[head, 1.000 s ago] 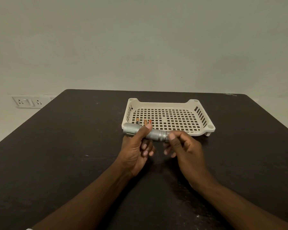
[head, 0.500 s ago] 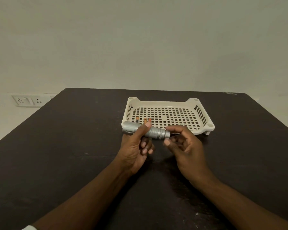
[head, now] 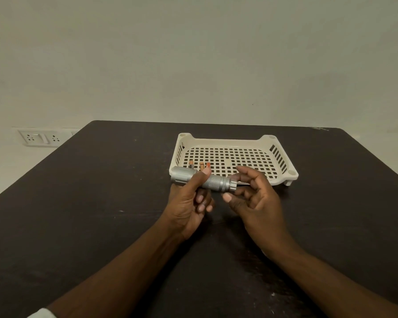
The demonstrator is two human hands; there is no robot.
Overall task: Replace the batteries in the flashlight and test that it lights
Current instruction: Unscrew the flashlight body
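Note:
A silver metal flashlight (head: pixel 216 181) lies level above the dark table, its wide head pointing left and its tail cap to the right. My left hand (head: pixel 190 204) grips its middle, thumb over the top. My right hand (head: pixel 255 198) hovers at the tail cap with fingers spread and loosely curved, its index finger over the cap and its thumb below; I cannot tell whether they touch it. Behind the flashlight, three small batteries (head: pixel 201 165) with orange ends lie in the front left of a cream perforated tray (head: pixel 283 180), partly hidden by the flashlight.
The dark table (head: pixel 101 203) reaches a pale wall at the back. A white socket plate (head: pixel 40 138) sits on the wall at the far left, beyond the table's left edge.
My right hand has let go of the tail cap and opened, its fingers spreading. The flashlight and my left hand have stayed nearly still.

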